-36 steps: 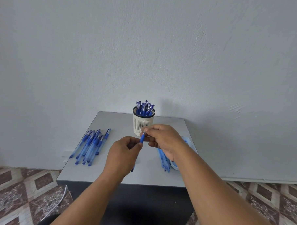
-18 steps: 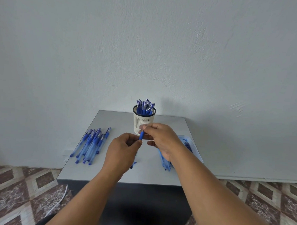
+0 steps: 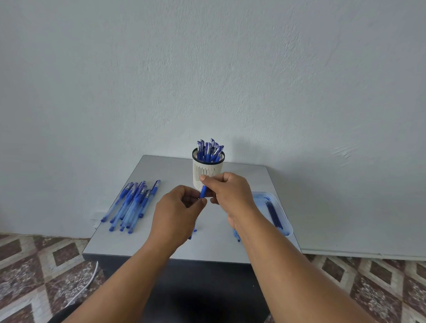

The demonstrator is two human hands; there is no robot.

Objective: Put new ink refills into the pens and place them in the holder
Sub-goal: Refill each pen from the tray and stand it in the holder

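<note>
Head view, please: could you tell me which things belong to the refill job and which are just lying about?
Job: held pen, left hand, right hand, holder, loose pens, refill tray.
Lying about: white cable.

Both forearms reach in from below and converge just in front of the holder [image 3: 207,169]; the left hand [image 3: 178,214] sits lower and nearer, back of the hand up, thumb and fingers curled inward, pinching the lower end of the pen [image 3: 203,191]; the right hand [image 3: 232,194] is a touch higher, closer to the holder, fingertips [image 3: 204,178] pinching the pen's upper end, knuckles bent, wrist angled down to the right.
</note>
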